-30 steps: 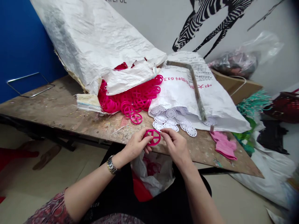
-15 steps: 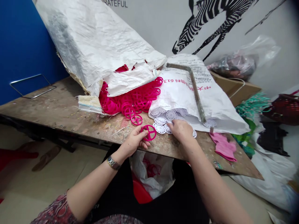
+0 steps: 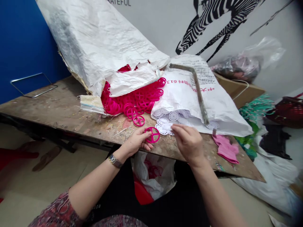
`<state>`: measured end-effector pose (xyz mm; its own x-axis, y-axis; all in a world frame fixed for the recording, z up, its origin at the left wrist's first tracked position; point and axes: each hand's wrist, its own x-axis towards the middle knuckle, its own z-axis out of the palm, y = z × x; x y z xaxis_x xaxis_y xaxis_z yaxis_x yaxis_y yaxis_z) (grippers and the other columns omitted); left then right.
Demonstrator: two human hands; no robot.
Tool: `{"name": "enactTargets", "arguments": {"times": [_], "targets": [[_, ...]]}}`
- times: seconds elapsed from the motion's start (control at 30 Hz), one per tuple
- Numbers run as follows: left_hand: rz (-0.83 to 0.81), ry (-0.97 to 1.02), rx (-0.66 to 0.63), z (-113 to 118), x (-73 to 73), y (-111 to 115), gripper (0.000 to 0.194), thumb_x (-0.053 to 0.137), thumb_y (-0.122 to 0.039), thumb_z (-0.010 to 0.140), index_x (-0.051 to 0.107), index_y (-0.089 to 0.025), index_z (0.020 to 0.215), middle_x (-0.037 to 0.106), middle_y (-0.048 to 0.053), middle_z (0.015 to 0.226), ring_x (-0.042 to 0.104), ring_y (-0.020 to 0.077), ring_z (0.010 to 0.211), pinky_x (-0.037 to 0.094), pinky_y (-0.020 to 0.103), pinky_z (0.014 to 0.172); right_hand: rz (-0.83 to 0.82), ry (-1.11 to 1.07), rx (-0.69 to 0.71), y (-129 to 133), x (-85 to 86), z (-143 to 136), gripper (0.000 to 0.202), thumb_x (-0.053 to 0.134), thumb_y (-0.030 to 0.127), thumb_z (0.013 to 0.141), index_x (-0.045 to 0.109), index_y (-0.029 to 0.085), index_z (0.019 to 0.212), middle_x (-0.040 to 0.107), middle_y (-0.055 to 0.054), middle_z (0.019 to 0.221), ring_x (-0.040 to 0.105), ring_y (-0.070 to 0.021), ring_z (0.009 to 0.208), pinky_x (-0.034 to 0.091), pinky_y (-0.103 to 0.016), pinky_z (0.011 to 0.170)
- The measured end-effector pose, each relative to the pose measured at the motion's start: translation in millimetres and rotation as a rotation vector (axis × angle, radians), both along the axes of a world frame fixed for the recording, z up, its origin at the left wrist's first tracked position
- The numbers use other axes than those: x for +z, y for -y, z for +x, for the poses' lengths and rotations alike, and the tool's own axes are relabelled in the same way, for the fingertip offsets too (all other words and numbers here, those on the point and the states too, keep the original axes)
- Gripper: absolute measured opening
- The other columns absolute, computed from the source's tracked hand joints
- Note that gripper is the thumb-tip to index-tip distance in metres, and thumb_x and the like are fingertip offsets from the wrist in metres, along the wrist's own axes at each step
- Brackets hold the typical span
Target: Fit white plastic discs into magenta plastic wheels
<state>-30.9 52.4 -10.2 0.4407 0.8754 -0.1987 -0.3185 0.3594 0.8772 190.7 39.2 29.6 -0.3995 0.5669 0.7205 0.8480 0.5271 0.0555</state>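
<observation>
Between the thumb and fingers of my left hand (image 3: 139,138) is a pink spoked plastic wheel (image 3: 152,135), held over the table's front edge. My right hand (image 3: 189,143) pinches a white disc (image 3: 168,126), seen nearly edge-on, just right of that wheel. Other white discs with small holes near the rim (image 3: 173,116) lie behind it, spilling from the mouth of a white printed sack (image 3: 182,94). Farther left, a heap of pink wheels (image 3: 139,99) spills out of a large torn white sack (image 3: 101,44). One loose pink wheel (image 3: 138,120) lies in front of the heap.
A bent metal bar (image 3: 197,86) rests on the printed sack. Pink cloth (image 3: 227,148) lies at the table's right. Below the table edge, a white bag (image 3: 163,181) holding pink pieces sits between my legs. A wire stand (image 3: 35,86) is at the far left.
My right hand has come up and toward me from the pile, now with a white disc in its fingers. My left hand keeps the pink wheel almost in place.
</observation>
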Motion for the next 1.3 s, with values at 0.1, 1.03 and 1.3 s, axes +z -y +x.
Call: {"name": "enactTargets", "arguments": {"times": [0.1,1.03,1.3], "targets": [[-0.041,0.036,-0.043,-3.9,1.4,-1.0,0.029,0.066,-0.034,0.085,0.054,-0.014,0.102,0.065,0.003,0.075,0.066,0.0114,0.051,0.054,0.018,0.045,0.014,-0.01,0.133,24.5,-1.3,-18.8,0.016,0.06,0.012,0.091,0.069,0.018,0.104,0.076,-0.008,0.103,0.069,-0.0197,0.088,0.047,-0.034,0.081],[1.0,-0.528,0.127,0.0,-10.2,19.0,0.032,0.047,-0.003,0.085,0.065,-0.02,0.104,0.064,0.008,0.112,0.059,0.0199,0.109,0.046,0.037,0.097,-0.592,-1.299,0.015,43.4,-37.7,-28.8,0.015,0.07,0.035,0.082,0.07,0.022,0.09,0.068,-0.001,0.09,0.063,-0.0156,0.075,0.054,-0.031,0.071],[1.086,-0.538,0.128,2.5,-14.5,19.9,0.035,0.046,-0.001,0.083,0.063,-0.02,0.107,0.062,0.01,0.118,0.058,0.0203,0.114,0.047,0.037,0.099,-0.742,-1.416,0.017,38.4,-42.1,-32.2,0.021,0.076,0.038,0.074,0.066,0.021,0.082,0.063,0.002,0.077,0.057,-0.0132,0.067,0.051,-0.028,0.064]]}}
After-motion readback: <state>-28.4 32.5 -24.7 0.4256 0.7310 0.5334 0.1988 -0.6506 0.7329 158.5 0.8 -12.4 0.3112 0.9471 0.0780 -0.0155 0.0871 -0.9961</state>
